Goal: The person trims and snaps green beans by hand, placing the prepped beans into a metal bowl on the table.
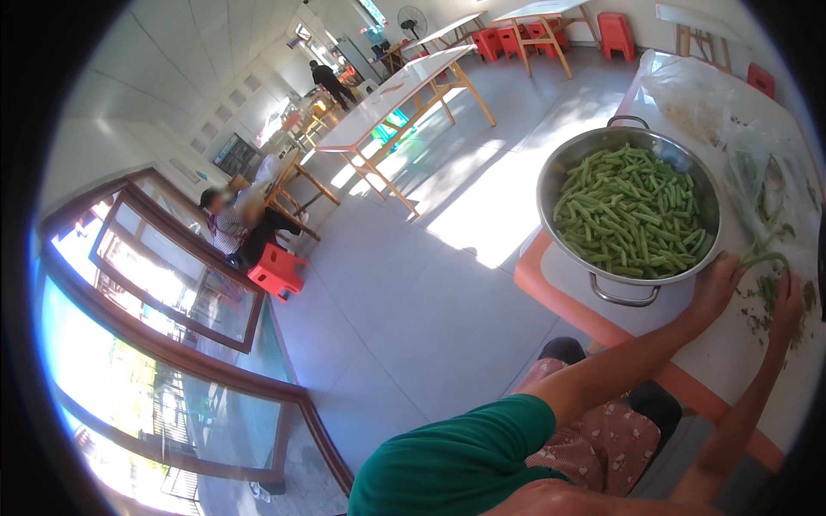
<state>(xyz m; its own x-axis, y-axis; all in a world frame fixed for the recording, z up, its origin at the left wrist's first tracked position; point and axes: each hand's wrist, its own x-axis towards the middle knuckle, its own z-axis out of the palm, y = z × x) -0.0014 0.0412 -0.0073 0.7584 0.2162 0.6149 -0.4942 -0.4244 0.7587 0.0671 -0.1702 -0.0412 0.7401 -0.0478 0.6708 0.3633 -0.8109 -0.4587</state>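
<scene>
A long green bean (pixel 769 257) bends in an arc between my two hands. My left hand (pixel 715 284) grips one end of it, close to the rim of a steel two-handled pan (pixel 603 266). At the other end, the fingers of my right hand (pixel 785 303) pinch the bean above the white table (pixel 684 335). Short pieces of green bean (pixel 629 206) heap up inside the pan. Beneath my right hand, dark green scraps (pixel 765 300) are scattered on the tabletop. A clear plastic bag (pixel 748 168) with some green stems lies just beyond my hands.
Another plastic bag (pixel 687 97) rests at the table's far end. The table has an orange edge (pixel 568 303). Across the floor stand a long white table (pixel 400 90) and red stools (pixel 616 35). One person sits on a red stool (pixel 277 267); another person (pixel 330 84) stands farther back.
</scene>
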